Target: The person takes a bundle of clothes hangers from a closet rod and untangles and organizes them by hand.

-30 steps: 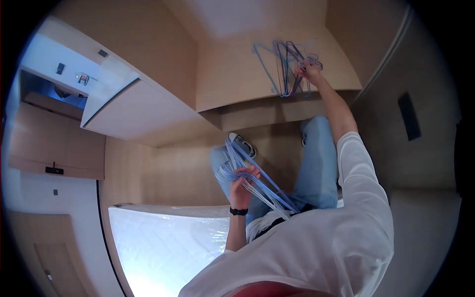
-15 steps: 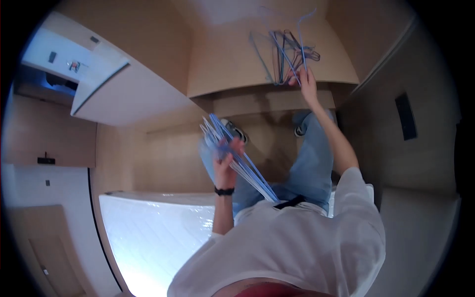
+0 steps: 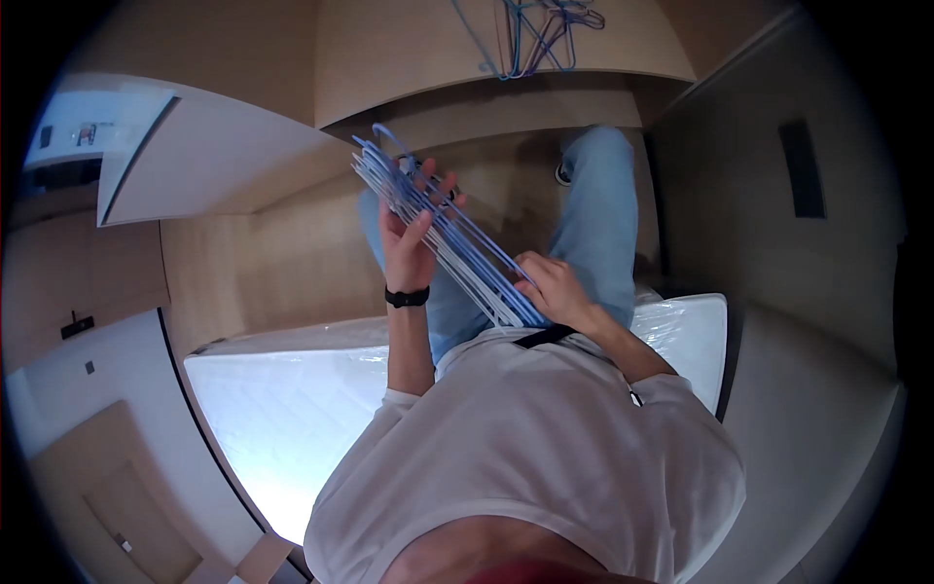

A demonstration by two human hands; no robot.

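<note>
A wooden shelf (image 3: pixel 389 58) bears loose hangers (image 3: pixel 530 44) near its edge. Nearer, over the person's lap (image 3: pixel 593 234), the left hand (image 3: pixel 411 229) curls, fingers partly apart, around a bundle of blue and white hangers (image 3: pixel 467 258); the right hand (image 3: pixel 553 290) pinches the bundle's lower end.

Looks fwd & down from person's head, v. wide, w/ dark rounded corners. Sits close above white shirt (image 3: pixel 535 419) at btm, has L hand (image 3: pixel 409 243) & R hand (image 3: pixel 555 289) near mid-frame, shows wooden ledge (image 3: pixel 389 63) farther off at top.
</note>
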